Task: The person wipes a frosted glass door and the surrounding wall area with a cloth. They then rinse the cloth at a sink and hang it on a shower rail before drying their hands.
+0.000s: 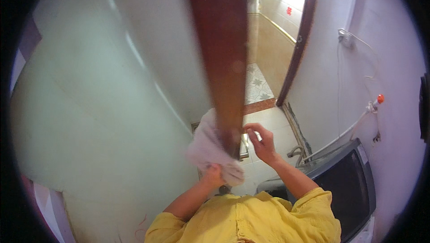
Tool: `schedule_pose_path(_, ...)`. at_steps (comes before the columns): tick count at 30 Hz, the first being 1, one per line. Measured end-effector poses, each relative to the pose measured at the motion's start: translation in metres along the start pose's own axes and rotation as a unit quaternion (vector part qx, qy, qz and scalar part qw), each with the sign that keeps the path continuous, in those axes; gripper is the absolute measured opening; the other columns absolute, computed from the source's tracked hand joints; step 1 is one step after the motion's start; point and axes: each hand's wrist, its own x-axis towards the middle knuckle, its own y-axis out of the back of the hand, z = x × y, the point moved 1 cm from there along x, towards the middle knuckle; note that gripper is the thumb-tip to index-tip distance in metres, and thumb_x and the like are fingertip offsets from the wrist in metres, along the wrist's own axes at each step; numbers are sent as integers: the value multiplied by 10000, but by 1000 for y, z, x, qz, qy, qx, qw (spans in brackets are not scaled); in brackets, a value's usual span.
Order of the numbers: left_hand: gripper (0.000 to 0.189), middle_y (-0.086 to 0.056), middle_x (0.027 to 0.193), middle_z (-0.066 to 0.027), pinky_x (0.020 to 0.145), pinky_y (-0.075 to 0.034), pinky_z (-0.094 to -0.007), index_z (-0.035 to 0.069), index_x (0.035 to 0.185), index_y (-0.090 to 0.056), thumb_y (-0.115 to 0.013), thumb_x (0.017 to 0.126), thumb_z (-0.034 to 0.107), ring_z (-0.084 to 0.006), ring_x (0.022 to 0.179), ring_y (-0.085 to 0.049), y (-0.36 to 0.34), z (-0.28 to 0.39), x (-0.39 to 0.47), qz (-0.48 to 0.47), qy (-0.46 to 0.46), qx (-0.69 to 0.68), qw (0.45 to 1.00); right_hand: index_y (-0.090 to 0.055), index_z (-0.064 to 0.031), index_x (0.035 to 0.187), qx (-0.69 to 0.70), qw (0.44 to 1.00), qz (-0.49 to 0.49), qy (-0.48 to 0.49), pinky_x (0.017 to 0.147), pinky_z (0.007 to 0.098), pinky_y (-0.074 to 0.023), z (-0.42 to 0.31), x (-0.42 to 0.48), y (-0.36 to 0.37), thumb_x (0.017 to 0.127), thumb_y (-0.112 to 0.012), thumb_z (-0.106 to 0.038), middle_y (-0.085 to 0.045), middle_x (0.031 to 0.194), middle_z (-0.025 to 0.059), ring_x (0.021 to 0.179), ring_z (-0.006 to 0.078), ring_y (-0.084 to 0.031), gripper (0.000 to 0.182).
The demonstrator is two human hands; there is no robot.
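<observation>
A brown wooden door (pixel 221 58) stands edge-on in front of me, running from the top of the view down to my hands. My left hand (pixel 214 175) grips a pale pink cloth (pixel 210 145), which lies against the door's lower left side and edge and is slightly blurred. On the door's other side, my right hand (pixel 263 140) has its fingers curled, with the tips at the door face. Just below those fingers is a metal door handle (pixel 245 147). Whether the right fingers grip anything is partly hidden by the door.
A dark-framed doorway (pixel 299 41) opens onto a tiled room with a patterned floor (pixel 257 82). At right are an old television (pixel 346 176), a white pole (pixel 336 140) leaning on the wall, and a socket with a cord (pixel 345 38). A pale wall (pixel 100 108) borders the left.
</observation>
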Motion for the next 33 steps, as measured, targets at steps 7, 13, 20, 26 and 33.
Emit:
schedule_pose_path(7,530,-558,1189,-143,989,-362,-415,38,1207,-518,-681,770,290,-300,1131,-508,-157,39,133,-172,-42,294,939,-512,-16,1202,222,955,194,-38,911,313,-414,-15,-22,77,1005,-341,-300,-587,1094,69,1013,160,-543,385)
schedule_pose_path(13,499,-556,1216,-86,986,-341,-486,139,1188,-563,-637,755,376,-309,1186,-466,-250,47,243,-201,-385,344,833,-457,-50,1282,382,880,271,-75,991,347,-389,37,-5,164,994,-323,-458,-544,1229,86,1118,181,-520,516)
schedule_pose_path(20,205,-651,981,-62,884,-427,-424,151,950,-652,-635,768,242,-271,982,-592,-255,30,380,-135,-484,462,731,-430,-6,1324,172,921,346,-50,1055,350,-316,65,43,229,1001,-313,-432,-507,1292,85,1208,187,-455,547)
schedule_pose_path(26,243,-648,955,-73,914,-410,-408,117,998,-635,-643,781,226,-281,994,-584,-133,22,491,-59,-408,420,808,-413,5,1360,36,897,438,-44,1064,312,-286,96,97,237,1004,-332,-400,-480,1331,79,1230,166,-427,545)
schedule_pose_path(33,280,-636,1059,-73,930,-397,-438,134,1016,-636,-634,802,314,-289,1077,-552,24,13,585,-23,-326,544,773,-496,6,1284,42,871,479,-99,1033,306,-306,144,167,266,989,-377,-415,-529,1270,48,1157,156,-472,528)
